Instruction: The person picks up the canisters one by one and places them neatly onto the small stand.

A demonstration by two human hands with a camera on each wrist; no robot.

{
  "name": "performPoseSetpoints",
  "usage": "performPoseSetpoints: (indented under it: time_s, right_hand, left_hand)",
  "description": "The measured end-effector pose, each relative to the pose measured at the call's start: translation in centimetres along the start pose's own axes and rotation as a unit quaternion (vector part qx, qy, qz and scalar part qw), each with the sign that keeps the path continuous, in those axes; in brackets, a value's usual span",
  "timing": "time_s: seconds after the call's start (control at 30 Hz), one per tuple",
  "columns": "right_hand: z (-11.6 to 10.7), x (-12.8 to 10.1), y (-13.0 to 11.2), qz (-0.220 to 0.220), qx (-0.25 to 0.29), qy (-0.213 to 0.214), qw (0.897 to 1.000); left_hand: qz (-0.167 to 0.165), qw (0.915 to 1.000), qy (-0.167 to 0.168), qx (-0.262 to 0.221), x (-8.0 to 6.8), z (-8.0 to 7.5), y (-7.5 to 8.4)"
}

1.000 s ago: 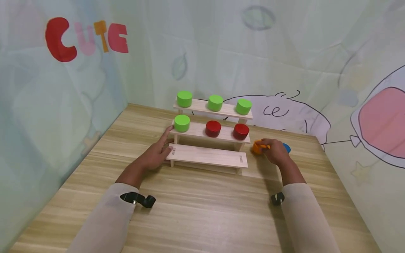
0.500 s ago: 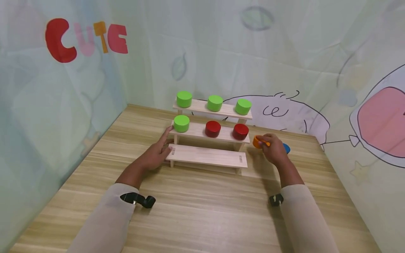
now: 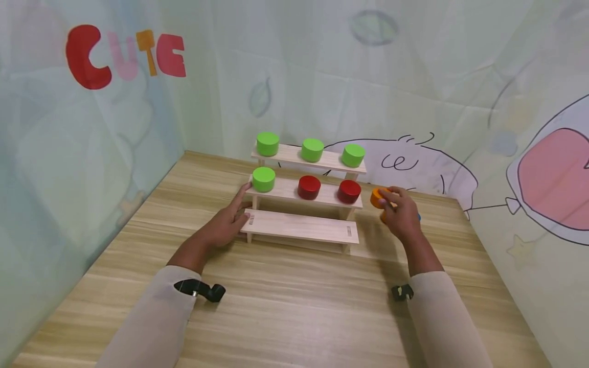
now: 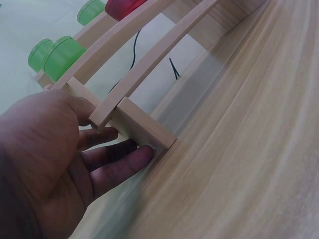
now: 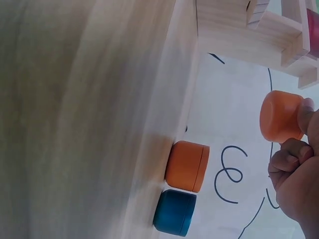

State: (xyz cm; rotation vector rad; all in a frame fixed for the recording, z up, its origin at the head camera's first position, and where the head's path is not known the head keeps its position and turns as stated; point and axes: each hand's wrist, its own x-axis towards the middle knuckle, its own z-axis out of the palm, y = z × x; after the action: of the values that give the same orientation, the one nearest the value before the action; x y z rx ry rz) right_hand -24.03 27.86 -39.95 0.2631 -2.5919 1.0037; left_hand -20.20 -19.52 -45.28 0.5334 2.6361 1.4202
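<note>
The desk (image 3: pixel 294 296) is pale wood grain and stretches out beneath both hands, with printed cloth walls around it. On the wall far up and left of the left hand, big cut-out letters read "CUTE" (image 3: pixel 125 55).

Between the two hands stands a three-step wooden rack (image 3: pixel 303 204), its long axis running left to right across the desk. The top step carries three green blocks (image 3: pixel 312 149). The middle step carries one green block (image 3: pixel 264 179) just above the left hand's fingertips, then two red blocks (image 3: pixel 329 189) nearer the right hand. The lowest step is bare.

The left hand (image 3: pixel 224 225) lies with straight fingers against the left end of the rack, holding nothing; in the left wrist view its fingers (image 4: pixel 124 162) press the foot of the rack's end post.

The right hand (image 3: pixel 401 214) is raised off the desk just right of the rack's right end, and its fingers pinch an orange block (image 3: pixel 378 197). This short round block is tipped on its side, its axis lying roughly level and one flat face turned toward the rack.

Below that hand, a second orange block (image 5: pixel 187 166) sits on the desk, and a blue block (image 5: pixel 174 212) stands just beside it; I cannot tell whether they touch.
</note>
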Motion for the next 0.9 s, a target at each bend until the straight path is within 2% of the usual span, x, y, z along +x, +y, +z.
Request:
performPoseSetpoints:
  time_s: [0.23,0.43,0.67,0.8,0.9]
  right_hand:
    - [-0.1,-0.4,-0.7,0.000,-0.004,0.034,0.999]
    - [0.1,-0.7,-1.8,-0.016,0.022,0.092,0.995]
    - [0.4,-0.8,-4.0,-0.038,0.057,0.163,0.984]
    - [0.6,-1.1,-5.7,-0.065,0.101,0.184,0.976]
    - [0.9,-1.2,-7.0,-0.089,0.111,0.189,0.972]
  left_hand:
    - [0.006,1.0000,-0.001,0.005,0.1,-0.1,-0.2]
    - [0.007,1.0000,0.000,0.000,0.1,-0.1,-0.3]
    - [0.008,1.0000,0.001,-0.002,0.0,-0.2,-0.1]
    - [0.006,1.0000,0.000,-0.002,0.0,-0.1,0.1]
    - [0.004,1.0000,0.000,0.000,0.0,-0.1,0.1]
